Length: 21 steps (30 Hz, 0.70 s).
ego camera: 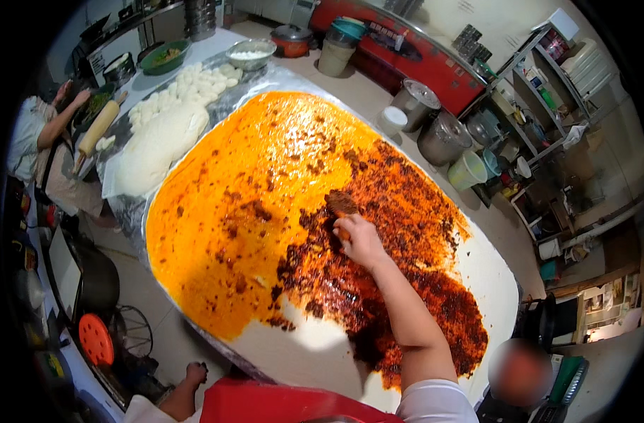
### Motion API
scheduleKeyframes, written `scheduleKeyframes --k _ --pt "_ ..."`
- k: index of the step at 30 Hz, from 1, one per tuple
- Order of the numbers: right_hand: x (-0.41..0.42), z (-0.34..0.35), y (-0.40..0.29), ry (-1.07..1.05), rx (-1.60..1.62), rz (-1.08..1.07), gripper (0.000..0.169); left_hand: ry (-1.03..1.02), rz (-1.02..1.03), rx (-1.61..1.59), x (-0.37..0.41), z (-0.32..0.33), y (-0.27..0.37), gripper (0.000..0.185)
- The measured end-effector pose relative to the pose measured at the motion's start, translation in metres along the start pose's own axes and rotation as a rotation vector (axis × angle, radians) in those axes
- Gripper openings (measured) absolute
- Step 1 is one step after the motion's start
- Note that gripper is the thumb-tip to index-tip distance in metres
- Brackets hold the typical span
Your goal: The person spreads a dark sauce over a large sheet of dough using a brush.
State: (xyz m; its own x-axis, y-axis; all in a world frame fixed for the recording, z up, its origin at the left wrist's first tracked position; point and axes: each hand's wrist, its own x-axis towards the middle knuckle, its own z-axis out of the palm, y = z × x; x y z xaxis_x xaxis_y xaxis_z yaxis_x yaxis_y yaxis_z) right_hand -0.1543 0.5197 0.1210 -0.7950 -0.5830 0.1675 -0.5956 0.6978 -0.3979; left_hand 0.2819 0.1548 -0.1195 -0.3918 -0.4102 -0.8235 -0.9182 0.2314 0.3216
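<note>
A huge sheet of white dough [491,259] covers the worktable in front of me, with orange oil [211,211] over its far and left parts. Dark red chili paste [401,195] lies over the middle and right. My right hand [360,238] grips a brush or spreader [341,202] whose paste-coated head rests on the sheet where the oil meets the paste; the coating hides its exact kind. Off the table's near left edge, my left hand [197,373] hangs low with its fingers curled, and nothing shows in it.
Beyond the sheet's left side are a dough slab [153,143], small dough pieces [187,87], a rolling pin [99,129], a green bowl [166,57] and a metal bowl [251,53]. A person [47,143] works at the left. Metal pots [444,138] stand on the floor at the right.
</note>
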Motion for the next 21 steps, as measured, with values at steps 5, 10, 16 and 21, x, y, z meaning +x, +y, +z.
scheduleKeyframes --k 5,10,16,21 --pt "-0.07 0.013 -0.081 -0.102 0.159 -0.235 0.015 -0.042 -0.027 -0.039 0.02 0.005 -0.022 0.029" --pt "-0.075 -0.021 -0.109 -0.116 0.287 -0.278 0.01 -0.015 0.032 -0.029 0.007 -0.004 -0.023 0.024" --pt "0.001 0.001 -0.048 0.15 0.101 -0.023 0.023 0.007 0.033 -0.172 0.004 -0.008 -0.037 0.027" --pt "-0.022 0.025 -0.101 -0.132 0.138 -0.161 0.018 0.065 0.062 -0.259 0.009 -0.005 -0.045 0.027"
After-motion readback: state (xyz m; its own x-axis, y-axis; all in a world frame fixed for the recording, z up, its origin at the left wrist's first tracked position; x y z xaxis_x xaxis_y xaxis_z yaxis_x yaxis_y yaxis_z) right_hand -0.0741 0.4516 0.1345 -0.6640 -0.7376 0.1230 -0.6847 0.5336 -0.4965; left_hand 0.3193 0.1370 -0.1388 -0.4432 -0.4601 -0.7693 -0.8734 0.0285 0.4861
